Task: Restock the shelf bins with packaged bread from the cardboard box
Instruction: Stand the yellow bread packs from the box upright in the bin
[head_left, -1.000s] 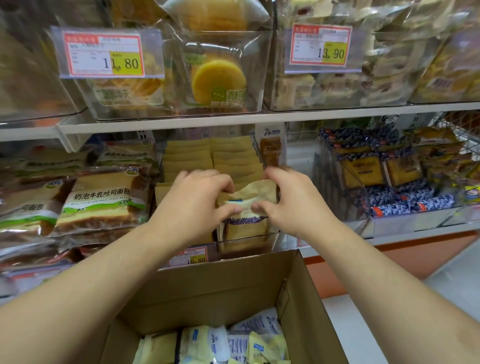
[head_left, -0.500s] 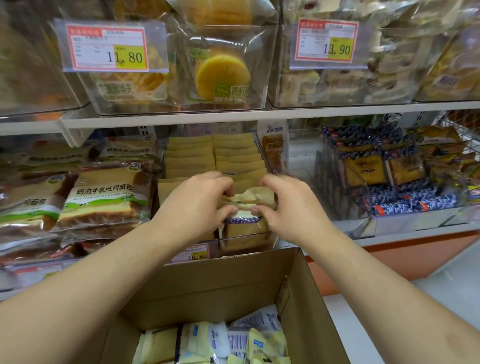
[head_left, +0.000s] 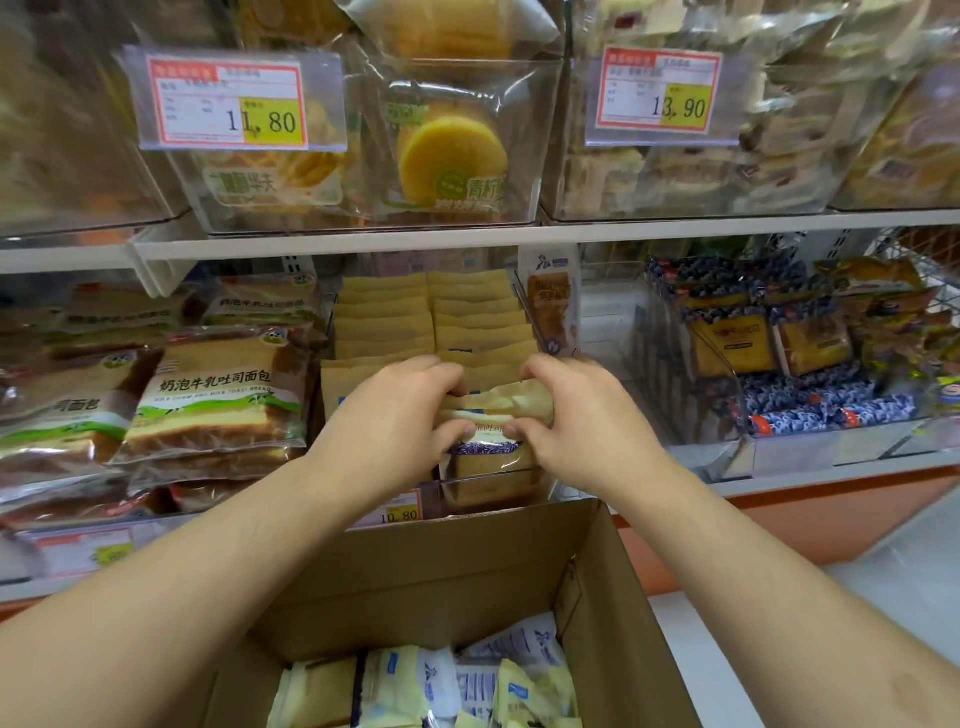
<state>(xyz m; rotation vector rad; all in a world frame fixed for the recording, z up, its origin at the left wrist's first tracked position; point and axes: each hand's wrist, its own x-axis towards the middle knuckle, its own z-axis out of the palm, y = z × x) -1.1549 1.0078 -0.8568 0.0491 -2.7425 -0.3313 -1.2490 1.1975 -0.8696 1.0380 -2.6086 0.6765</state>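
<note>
Hands, left (head_left: 395, 410) and right (head_left: 576, 415), pinch one bread packet (head_left: 493, 415) into the front bin (head_left: 488, 493); next, likely release, then reach into the box (head_left: 467, 561).

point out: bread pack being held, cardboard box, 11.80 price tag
bread pack (head_left: 491, 457): head view, front face below the thumbs
cardboard box (head_left: 441, 582): head view, inner back wall
11.80 price tag (head_left: 228, 104): head view, label centre

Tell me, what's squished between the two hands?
A tan bread packet, pinched by the left hand and right hand, in the head view.
</note>
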